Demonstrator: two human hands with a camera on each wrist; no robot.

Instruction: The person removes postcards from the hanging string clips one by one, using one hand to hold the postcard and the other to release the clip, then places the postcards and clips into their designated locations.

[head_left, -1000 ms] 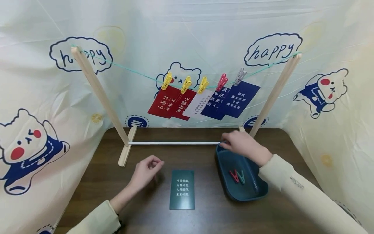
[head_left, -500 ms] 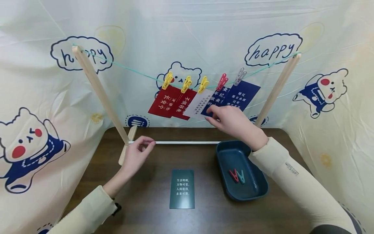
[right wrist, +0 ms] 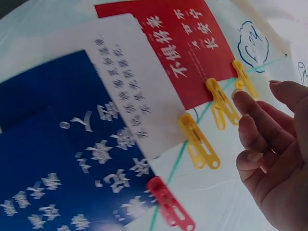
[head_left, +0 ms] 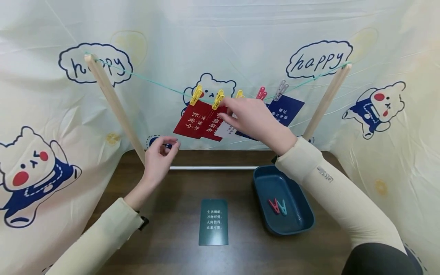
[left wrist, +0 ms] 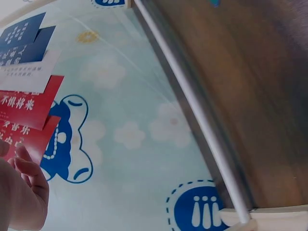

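Note:
My right hand (head_left: 256,118) is up at the hanging cards, thumb and fingers apart and nothing between them. In the right wrist view its fingertips come close to the second yellow clothespin (right wrist: 223,103). Two red cards (head_left: 187,120), a white card (right wrist: 144,96) and two navy cards (head_left: 287,109) hang from the green string (head_left: 154,82) on yellow, red and grey clothespins. In the head view my right hand hides parts of the white and navy cards. Lower on the left, my left hand (head_left: 158,160) hovers with loosely bent fingers, holding nothing.
A dark green card (head_left: 213,222) lies on the brown table (head_left: 172,236). To its right, a blue tray (head_left: 268,225) contains a red clothespin (head_left: 274,206) and a green one (head_left: 282,207). Wooden posts (head_left: 113,103) and a white bar (head_left: 213,168) form the stand.
My right hand rose from the blue tray to the cards, then moved left toward the yellow clothespins. My left hand moved up and left from above the table. The cards still hang.

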